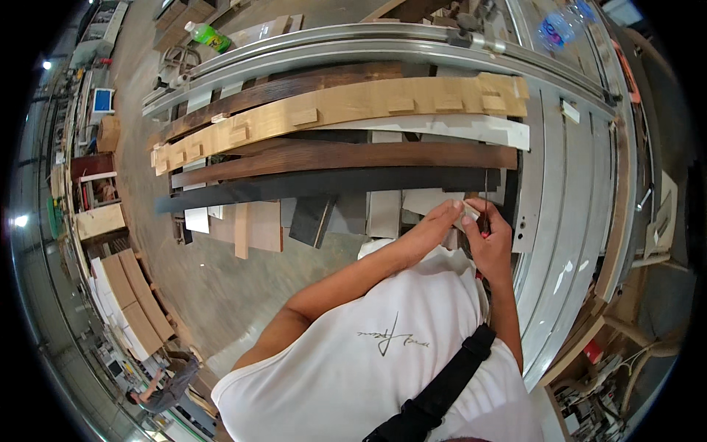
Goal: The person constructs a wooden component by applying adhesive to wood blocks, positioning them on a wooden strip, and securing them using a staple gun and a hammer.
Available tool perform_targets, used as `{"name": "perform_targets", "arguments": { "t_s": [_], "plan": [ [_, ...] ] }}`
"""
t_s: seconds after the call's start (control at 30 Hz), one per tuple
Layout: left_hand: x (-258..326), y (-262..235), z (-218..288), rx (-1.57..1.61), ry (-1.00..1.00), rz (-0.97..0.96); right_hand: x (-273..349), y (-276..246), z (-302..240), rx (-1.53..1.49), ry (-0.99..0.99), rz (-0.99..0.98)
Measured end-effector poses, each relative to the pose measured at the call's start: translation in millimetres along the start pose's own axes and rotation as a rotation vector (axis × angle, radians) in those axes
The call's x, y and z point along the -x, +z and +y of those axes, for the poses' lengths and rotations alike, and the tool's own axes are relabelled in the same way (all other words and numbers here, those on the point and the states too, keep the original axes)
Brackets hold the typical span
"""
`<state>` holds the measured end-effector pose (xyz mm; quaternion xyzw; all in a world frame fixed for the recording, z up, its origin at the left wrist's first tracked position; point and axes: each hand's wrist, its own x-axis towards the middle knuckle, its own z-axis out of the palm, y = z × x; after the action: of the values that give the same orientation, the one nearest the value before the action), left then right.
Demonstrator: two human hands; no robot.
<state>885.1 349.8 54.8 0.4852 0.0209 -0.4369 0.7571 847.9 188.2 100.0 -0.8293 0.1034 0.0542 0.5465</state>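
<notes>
Workbench (567,191) of grey metal, long and ribbed with rails, carries a fan of long planks laid side by side. Largest: pale oak-coloured plank (346,107) with small square offcuts sitting loose along its top; beside it a white board (471,131), a dark brown wood strip (346,156), and nearest the person a black flat strip (324,184). All overhang the bench's left end with nothing under them there.

Left hand (434,225) and right hand (490,239) meet at the near edge of the black strip. Both pinch one small pale block (469,215), left fingertips on its near face, right thumb and fingers closed round its far side. A thin dark rod (486,193) stands upright just above the right hand; a red bit shows at the right palm, too small to identify.

Risks, as judged:
- Block is tiny and held by fingertips only; a twist could drop it off the bench edge to the floor.
- An elbow nudge on the unsupported overhang could shift the planks or tip one off.
- Loose offcuts could slide off if the oak plank is bumped.
- Rod tip close to fingers; a slip could jab them.
</notes>
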Motion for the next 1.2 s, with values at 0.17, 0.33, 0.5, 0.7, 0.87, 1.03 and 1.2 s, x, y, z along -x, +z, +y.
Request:
{"name": "perform_targets", "arguments": {
  "t_s": [0.17, 0.33, 0.5, 0.7, 0.87, 1.03, 1.2],
  "plan": [
    [-2, -15, 22, 0.050, -0.196, 0.054, -15, 23, -16, 0.101, 0.048, -0.048],
    [-7, -41, 44, 0.301, -0.286, -0.089, -27, 35, -12, 0.036, -0.003, 0.012],
    [-10, -58, 73, 0.239, -0.336, -0.233, -37, 48, -40, 0.049, 0.128, -0.071],
    [-16, -130, 103, -0.488, 0.067, -0.261, -32, 47, -16, -0.099, 0.117, 0.059],
    [-11, -296, 164, -1.845, 0.153, 0.439, -11, 29, 2, -0.048, 0.183, 0.237],
    [-13, -338, 172, -1.900, 0.147, 0.427, 16, 6, 29, -0.108, 0.269, 0.366],
    [-13, -342, 167, -1.978, 0.307, 0.325, 62, -25, 47, -0.133, 0.342, 0.542]
  ]
}}
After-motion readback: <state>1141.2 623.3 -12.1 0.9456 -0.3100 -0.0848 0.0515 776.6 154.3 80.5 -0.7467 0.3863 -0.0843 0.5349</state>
